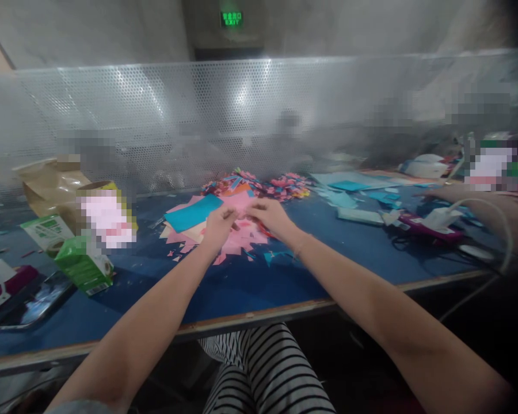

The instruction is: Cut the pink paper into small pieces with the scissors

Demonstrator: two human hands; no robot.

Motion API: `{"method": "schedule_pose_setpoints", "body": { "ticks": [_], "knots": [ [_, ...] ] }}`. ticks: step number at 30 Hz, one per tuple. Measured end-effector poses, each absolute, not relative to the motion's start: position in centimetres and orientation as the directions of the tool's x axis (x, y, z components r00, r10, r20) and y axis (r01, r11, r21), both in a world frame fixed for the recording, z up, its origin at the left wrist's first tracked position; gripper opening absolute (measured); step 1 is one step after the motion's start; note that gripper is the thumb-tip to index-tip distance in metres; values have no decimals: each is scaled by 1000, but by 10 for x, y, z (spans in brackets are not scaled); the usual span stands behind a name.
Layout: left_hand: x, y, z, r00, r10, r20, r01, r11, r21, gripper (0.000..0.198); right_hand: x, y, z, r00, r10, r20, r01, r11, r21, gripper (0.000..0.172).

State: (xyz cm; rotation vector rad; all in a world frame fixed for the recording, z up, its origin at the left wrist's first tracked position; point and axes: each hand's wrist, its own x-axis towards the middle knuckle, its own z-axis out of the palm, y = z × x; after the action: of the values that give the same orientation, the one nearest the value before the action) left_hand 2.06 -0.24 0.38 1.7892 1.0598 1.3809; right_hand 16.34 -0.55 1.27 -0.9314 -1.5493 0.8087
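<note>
Both my arms reach out over a blue table [224,287]. My left hand [218,227] and my right hand [270,217] meet above a pile of pink paper pieces [237,238], fingers pinched together on a small piece of paper between them; its colour is blurred. A turquoise paper sheet [193,211] lies just left of my left hand. Behind the hands sits a heap of folded multicoloured paper shapes [259,184].
A green carton [84,265], a tape roll and a brown paper bag [52,184] stand at the left, a phone [34,305] near the left front edge. Blue sheets [349,187], a white charger [440,218] with cable and another person's arm [487,207] are at the right. A perforated metal screen [242,115] closes the back.
</note>
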Motion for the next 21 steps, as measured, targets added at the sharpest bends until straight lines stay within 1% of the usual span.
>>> {"method": "schedule_pose_setpoints", "body": {
  "ticks": [6,9,15,18,21],
  "knots": [
    [21,-1,3,159,914,373,106,-391,914,24,169,6,7,-44,921,387,-85,382,-920,17],
    [22,1,1,149,921,360,85,-375,923,23,171,10,6,-37,926,375,-115,369,-922,17],
    [20,6,-6,211,908,362,186,-401,897,23,169,10,4,-62,907,416,2,417,-909,15],
    [19,7,-7,247,900,359,174,-406,897,23,167,4,8,-90,892,443,92,451,-888,15],
    [19,7,-7,232,906,354,147,-392,908,21,167,-2,12,-161,860,484,229,509,-830,15]
  ]
}}
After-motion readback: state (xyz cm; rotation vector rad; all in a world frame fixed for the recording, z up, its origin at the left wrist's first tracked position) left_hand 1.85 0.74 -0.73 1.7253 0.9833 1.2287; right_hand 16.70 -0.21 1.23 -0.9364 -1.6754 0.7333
